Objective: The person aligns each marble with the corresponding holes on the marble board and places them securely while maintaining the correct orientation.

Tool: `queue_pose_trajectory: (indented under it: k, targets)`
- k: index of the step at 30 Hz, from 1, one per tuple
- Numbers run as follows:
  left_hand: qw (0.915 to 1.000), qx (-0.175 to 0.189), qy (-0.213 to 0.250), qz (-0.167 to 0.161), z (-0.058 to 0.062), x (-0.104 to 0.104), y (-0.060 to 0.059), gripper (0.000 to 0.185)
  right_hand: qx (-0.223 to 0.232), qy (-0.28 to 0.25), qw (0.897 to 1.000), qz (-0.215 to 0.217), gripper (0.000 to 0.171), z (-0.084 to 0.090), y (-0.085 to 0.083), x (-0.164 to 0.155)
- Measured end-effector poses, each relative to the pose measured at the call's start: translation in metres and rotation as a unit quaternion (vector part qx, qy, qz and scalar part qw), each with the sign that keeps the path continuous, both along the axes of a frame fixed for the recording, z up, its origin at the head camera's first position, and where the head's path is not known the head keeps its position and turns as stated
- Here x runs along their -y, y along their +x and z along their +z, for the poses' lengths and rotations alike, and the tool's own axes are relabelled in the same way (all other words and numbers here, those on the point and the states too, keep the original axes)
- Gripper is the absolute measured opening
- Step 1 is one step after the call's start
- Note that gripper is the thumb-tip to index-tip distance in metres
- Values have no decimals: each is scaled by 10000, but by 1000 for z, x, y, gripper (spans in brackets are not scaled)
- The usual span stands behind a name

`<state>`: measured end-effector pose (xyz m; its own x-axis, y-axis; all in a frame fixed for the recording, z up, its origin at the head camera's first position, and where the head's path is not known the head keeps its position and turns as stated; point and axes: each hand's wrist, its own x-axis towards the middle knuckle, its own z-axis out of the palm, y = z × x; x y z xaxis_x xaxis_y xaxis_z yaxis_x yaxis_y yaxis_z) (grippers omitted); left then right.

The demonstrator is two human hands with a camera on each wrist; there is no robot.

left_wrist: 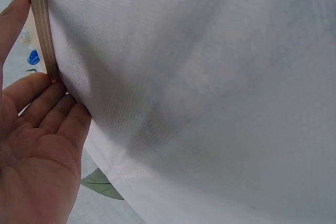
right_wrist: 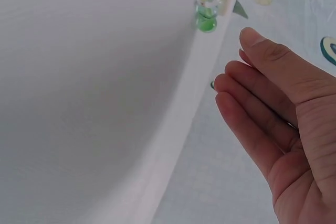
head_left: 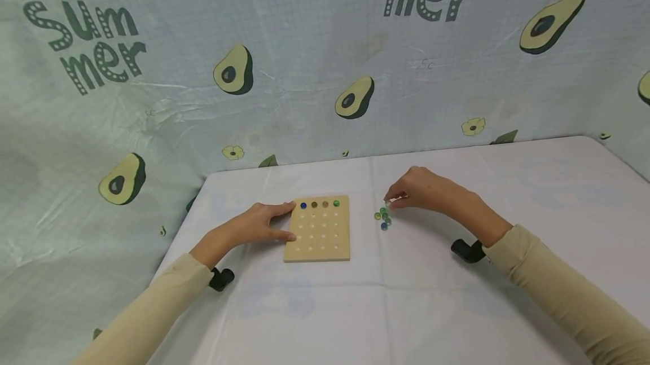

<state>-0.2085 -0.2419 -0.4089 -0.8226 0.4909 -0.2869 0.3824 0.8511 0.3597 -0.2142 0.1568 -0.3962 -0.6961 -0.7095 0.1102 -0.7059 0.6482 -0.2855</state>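
Pale wood, flat and square-cornered: the board (head_left: 317, 254) lies centre frame on the white cloth (head_left: 335, 314), your left hand (head_left: 255, 224) along its left edge, fingers extended and touching, not clenched. Your right hand (head_left: 426, 189), right of centre, has thumb and forefinger bent to a clear marble (head_left: 388, 203) at the top of the loose marbles (head_left: 385, 215); whether you actually pinch it, I cannot tell. Risk: round, slick glass, so a glancing fingertip could send the group rolling over the cloth. A shove from your left hand could skid or tip the board and unseat the set marbles (head_left: 325, 204) in its top row. Textures: shallow round dimples, striped grain on the board's side, creased fabric, green and blue glints.
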Motion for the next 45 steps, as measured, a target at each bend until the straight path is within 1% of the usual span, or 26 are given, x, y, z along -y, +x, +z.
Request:
queue_pose_trajectory:
  k: [9,16,23,28,35,40,42,45]
  targets:
    - [10000,9,-4,-12,-2,1,1,97,-94,-224,9997,0,20,5,3,4]
    - [9999,-19,49,-92,-2,-4,-2,97,-166,-357,9992,-80,22,10,3,7]
    - [9998,-104,77,-126,3,-3,-3,97,-31,-306,9995,-89,23,18,-2,18]
    - [9999,-90,65,-42,7,-1,-4,97,-13,-377,9993,31,22,23,-6,28]
    - [10000,22,34,4,3,-1,-4,98,154,-600,9979,162,22,23,-7,43]
    - [10000,60,53,31,2,0,-3,99,33,-738,9966,366,20,23,-8,53]
    - [10000,46,78,24,2,0,-2,99,5,-773,9963,382,19,24,-9,57]
    - [10000,42,73,-4,2,0,-2,99,113,-805,9962,319,20,26,-7,62]
